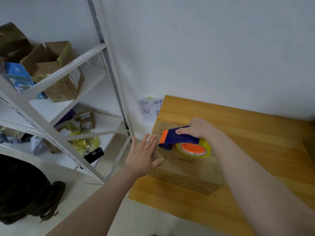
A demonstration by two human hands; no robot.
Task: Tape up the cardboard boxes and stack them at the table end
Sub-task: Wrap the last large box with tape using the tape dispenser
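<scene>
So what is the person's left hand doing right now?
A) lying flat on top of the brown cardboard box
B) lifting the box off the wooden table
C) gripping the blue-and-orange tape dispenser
A: the left hand lies with straight fingers on the top of the brown cardboard box, while the right hand grips the blue-and-orange tape dispenser.

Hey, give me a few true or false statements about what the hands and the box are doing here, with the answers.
1. The right hand grips the tape dispenser on top of the cardboard box. True.
2. The left hand is curled into a fist. False: it lies flat, fingers straight, on the box's left edge.
3. The box stands on the floor. False: it stands on the wooden table.
4. A black phone lies on the white shelf. True.
</scene>
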